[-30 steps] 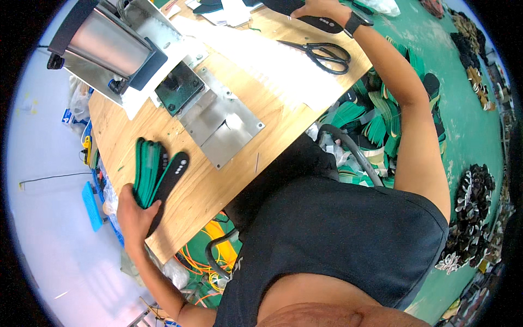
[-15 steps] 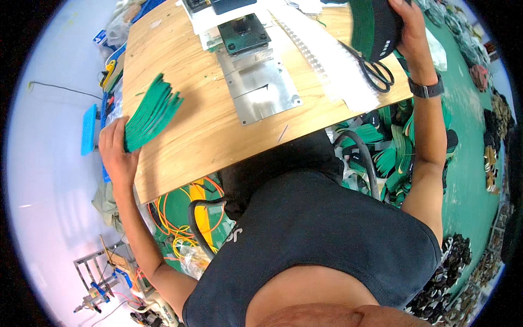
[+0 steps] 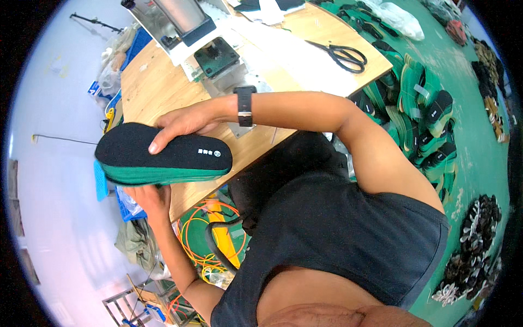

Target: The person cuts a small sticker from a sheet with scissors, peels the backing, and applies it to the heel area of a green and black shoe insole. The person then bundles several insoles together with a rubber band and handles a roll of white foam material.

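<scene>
Blk/grn insole stack [image 3: 166, 158] is held blk side up.

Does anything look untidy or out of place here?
Insole bundles lie heaped at odd angles on the floor right of the table, and orange and yellow cables tangle near its closest corner. The held insole stack looks neat.

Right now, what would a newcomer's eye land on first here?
Likely the thick stack of insoles, black on top with green edges, at picture left over the wooden table's left end: right hand gripping it with the thumb on top, left hand underneath. Then the green-and-black insole piles on the floor right of the table, and black-handled scissors near its right end.
</scene>
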`<state>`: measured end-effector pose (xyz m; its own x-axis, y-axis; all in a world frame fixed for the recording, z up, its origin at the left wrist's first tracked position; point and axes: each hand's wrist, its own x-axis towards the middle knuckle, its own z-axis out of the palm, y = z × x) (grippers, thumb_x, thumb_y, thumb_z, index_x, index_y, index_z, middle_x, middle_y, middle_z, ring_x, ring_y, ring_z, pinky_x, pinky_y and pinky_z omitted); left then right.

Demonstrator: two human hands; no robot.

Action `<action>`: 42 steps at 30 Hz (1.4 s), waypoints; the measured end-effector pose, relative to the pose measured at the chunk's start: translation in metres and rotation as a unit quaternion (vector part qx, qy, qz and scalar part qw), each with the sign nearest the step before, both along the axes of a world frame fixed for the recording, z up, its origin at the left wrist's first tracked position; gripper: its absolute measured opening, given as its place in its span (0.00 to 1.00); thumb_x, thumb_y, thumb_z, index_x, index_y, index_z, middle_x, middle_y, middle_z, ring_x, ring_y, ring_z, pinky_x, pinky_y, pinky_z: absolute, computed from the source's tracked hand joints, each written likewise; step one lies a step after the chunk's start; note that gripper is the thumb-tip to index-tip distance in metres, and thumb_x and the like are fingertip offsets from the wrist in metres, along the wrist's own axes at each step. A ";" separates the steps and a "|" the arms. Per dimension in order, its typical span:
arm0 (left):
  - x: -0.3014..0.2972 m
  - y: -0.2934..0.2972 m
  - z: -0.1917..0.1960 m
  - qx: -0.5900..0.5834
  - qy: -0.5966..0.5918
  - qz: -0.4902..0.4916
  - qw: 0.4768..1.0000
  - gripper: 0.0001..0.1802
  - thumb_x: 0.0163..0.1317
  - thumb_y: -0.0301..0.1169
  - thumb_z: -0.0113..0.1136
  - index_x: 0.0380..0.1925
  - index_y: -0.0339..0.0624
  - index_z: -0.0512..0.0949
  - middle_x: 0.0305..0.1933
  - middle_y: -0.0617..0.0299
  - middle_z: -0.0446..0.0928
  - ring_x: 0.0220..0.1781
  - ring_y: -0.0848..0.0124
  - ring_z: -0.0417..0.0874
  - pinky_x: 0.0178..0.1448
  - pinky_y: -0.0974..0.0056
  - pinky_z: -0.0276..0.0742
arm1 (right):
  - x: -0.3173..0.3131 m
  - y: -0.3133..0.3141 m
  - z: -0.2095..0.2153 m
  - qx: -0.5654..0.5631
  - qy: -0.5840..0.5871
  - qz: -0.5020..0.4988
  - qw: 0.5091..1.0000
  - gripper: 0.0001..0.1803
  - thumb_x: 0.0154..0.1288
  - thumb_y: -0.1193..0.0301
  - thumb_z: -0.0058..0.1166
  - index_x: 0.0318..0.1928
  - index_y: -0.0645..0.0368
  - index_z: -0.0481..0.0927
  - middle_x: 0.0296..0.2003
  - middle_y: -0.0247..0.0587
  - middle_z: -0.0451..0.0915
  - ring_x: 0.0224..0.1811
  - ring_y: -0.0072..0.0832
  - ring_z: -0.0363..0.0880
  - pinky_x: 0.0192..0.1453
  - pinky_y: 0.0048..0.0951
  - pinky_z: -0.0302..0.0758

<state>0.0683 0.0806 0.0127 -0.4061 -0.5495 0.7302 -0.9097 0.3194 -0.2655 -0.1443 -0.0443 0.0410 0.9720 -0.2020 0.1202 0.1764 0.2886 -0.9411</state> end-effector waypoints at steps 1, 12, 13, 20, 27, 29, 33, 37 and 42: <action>0.004 0.002 -0.004 -0.008 -0.005 0.041 0.999 0.30 0.45 0.31 0.69 0.52 0.43 0.75 0.58 0.47 0.73 0.61 0.43 0.70 0.61 0.41 0.61 | 0.002 -0.001 0.001 -0.028 0.022 0.011 0.999 0.38 0.56 0.55 0.64 0.57 0.73 0.68 0.49 0.49 0.78 0.44 0.25 0.80 0.46 0.21 0.78; 0.106 0.034 -0.042 0.146 0.494 -0.031 0.857 0.36 0.58 0.34 0.60 0.65 0.37 0.61 0.68 0.51 0.63 0.68 0.59 0.64 0.71 0.53 0.57 | 0.036 0.009 0.010 -0.583 0.052 -0.117 0.802 0.52 0.36 0.48 0.72 0.54 0.76 0.66 0.43 0.65 0.78 0.47 0.53 0.79 0.49 0.41 0.75; 0.097 0.023 -0.038 0.126 0.590 -0.073 0.794 0.38 0.58 0.35 0.58 0.68 0.37 0.58 0.71 0.52 0.59 0.71 0.59 0.60 0.73 0.53 0.54 | 0.034 0.003 -0.010 -0.636 0.061 -0.121 0.760 0.49 0.35 0.51 0.72 0.52 0.76 0.67 0.42 0.64 0.78 0.45 0.53 0.79 0.48 0.42 0.76; 0.073 -0.002 -0.053 0.200 0.643 -0.122 0.729 0.36 0.68 0.52 0.42 0.69 0.41 0.57 0.71 0.51 0.59 0.73 0.59 0.57 0.74 0.53 0.50 | 0.039 -0.009 -0.034 -0.726 0.066 -0.142 0.670 0.45 0.31 0.57 0.72 0.50 0.73 0.70 0.41 0.59 0.78 0.45 0.51 0.78 0.50 0.42 0.74; 0.038 0.006 -0.043 0.263 0.612 -0.031 0.745 0.31 0.66 0.41 0.40 0.65 0.35 0.62 0.69 0.51 0.61 0.72 0.60 0.58 0.75 0.59 0.47 | 0.060 -0.013 -0.050 -0.741 0.031 -0.190 0.643 0.54 0.32 0.52 0.73 0.58 0.74 0.65 0.45 0.58 0.76 0.49 0.47 0.75 0.53 0.41 0.72; 0.040 0.009 -0.043 0.233 0.622 -0.079 0.744 0.31 0.63 0.37 0.41 0.66 0.34 0.61 0.69 0.50 0.61 0.73 0.59 0.58 0.76 0.58 0.46 | 0.060 -0.011 -0.043 -0.752 0.032 -0.182 0.633 0.56 0.32 0.51 0.73 0.59 0.74 0.64 0.45 0.58 0.76 0.49 0.48 0.75 0.53 0.41 0.71; 0.038 0.007 -0.055 0.252 0.531 -0.086 0.804 0.32 0.60 0.33 0.43 0.66 0.34 0.60 0.69 0.50 0.62 0.73 0.60 0.59 0.75 0.61 0.49 | 0.062 -0.008 -0.052 -0.750 -0.041 -0.209 0.627 0.56 0.34 0.58 0.73 0.62 0.75 0.60 0.49 0.60 0.74 0.54 0.49 0.73 0.59 0.41 0.68; 0.039 0.006 -0.061 0.226 0.617 -0.142 0.740 0.35 0.63 0.44 0.45 0.66 0.31 0.60 0.69 0.48 0.61 0.73 0.59 0.58 0.74 0.60 0.50 | 0.068 -0.012 -0.049 -0.734 0.001 -0.169 0.658 0.53 0.33 0.56 0.72 0.59 0.74 0.64 0.46 0.61 0.77 0.48 0.50 0.77 0.53 0.41 0.74; 0.029 0.015 -0.067 0.186 0.529 -0.055 0.826 0.52 0.55 0.66 0.51 0.67 0.33 0.58 0.72 0.48 0.54 0.73 0.58 0.56 0.74 0.56 0.52 | 0.080 -0.010 -0.047 -0.761 -0.038 -0.178 0.623 0.55 0.34 0.54 0.73 0.60 0.74 0.62 0.49 0.60 0.75 0.52 0.52 0.74 0.56 0.40 0.71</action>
